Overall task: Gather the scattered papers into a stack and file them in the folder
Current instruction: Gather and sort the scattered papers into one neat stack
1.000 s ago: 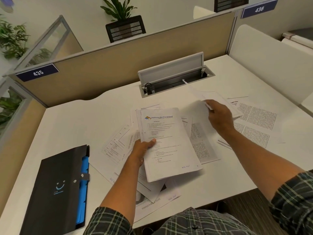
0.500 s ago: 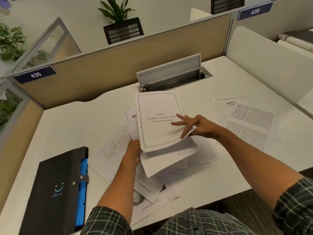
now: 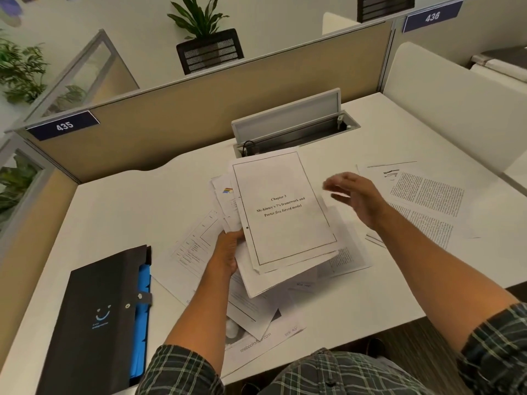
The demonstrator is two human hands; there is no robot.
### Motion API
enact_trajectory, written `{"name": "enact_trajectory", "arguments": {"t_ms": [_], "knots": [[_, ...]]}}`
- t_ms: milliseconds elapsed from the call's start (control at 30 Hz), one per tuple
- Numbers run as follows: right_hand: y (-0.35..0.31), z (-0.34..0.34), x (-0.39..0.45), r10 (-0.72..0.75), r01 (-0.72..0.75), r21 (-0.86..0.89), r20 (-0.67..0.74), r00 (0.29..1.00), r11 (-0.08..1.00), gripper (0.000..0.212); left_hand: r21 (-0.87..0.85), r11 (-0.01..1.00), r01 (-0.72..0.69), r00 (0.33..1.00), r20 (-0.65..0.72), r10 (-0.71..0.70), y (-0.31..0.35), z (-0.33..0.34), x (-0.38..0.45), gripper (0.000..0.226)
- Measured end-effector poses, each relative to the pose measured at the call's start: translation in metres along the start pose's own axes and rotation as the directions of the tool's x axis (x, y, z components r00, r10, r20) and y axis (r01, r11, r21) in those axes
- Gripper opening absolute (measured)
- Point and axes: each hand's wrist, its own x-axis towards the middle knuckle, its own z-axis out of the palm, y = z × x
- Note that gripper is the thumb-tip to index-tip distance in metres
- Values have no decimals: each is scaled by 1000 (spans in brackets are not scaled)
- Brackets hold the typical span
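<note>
My left hand [image 3: 226,252] grips the left edge of a small stack of papers [image 3: 285,220] held above the white desk [image 3: 119,212]; the top sheet has a border and a chapter title. My right hand [image 3: 353,195] hovers to the right of the stack, fingers spread and blurred, holding nothing. Several loose sheets lie under the stack [image 3: 196,240] and near the front edge [image 3: 256,334]. More printed pages [image 3: 425,201] lie at the right. A black folder [image 3: 97,317] with blue dividers lies shut at the front left.
An open cable hatch [image 3: 288,121] sits in the desk behind the stack. A tan partition [image 3: 199,109] bounds the far side and a white divider [image 3: 456,109] the right. Potted plants stand beyond the partition.
My right hand brought a bordered sheet onto the stack, let it go and drew away to the right. My left hand kept its hold and the stack rose slightly.
</note>
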Motion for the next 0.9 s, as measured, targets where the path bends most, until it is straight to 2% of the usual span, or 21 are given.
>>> {"name": "enact_trajectory", "arguments": {"t_ms": [33, 67, 133, 233, 300, 400, 500, 567, 633, 700, 767, 900], "knots": [[2, 4, 3, 35, -43, -70, -111, 993, 997, 67, 10, 1000, -15, 1000, 25, 15, 1, 2, -2, 36], [5, 7, 6, 101, -118, -122, -135, 986, 986, 78, 22, 999, -27, 998, 51, 26, 2, 4, -4, 35], [13, 14, 8, 244, -255, -180, -80, 966, 950, 92, 53, 998, -28, 996, 81, 23, 2, 7, -6, 33], [24, 25, 10, 327, -328, -116, -31, 945, 938, 107, 120, 993, 9, 998, 57, -16, 3, 16, -6, 28], [28, 35, 10, 319, -320, -76, -24, 948, 945, 98, 172, 984, 46, 999, 21, -50, 6, 24, -8, 26], [31, 47, 7, 240, -239, 32, -29, 970, 971, 61, 190, 980, 52, 998, 24, -57, 11, 35, -12, 26], [31, 54, 4, 176, -167, 92, -109, 978, 982, 38, 138, 990, 22, 997, 74, -32, 18, 36, -15, 42], [28, 58, 3, 137, -125, 84, -161, 977, 989, 34, 18, 1000, -5, 985, 170, 2, 21, 34, -16, 71], [22, 61, 3, 60, -50, 57, -204, 977, 997, 39, -12, 999, -48, 978, 202, 49, 22, 31, -15, 96], [14, 65, 2, -54, 63, 45, -185, 981, 997, 41, 99, 984, -149, 972, 197, 127, 27, 30, -16, 92], [3, 68, -1, -146, 154, 56, -129, 981, 987, 43, 187, 953, -241, 961, 182, 207, 32, 29, -12, 77], [-8, 68, -5, -197, 197, 2, -20, 980, 980, 38, 182, 931, -317, 941, 181, 285, 37, 28, -9, 60]]}}
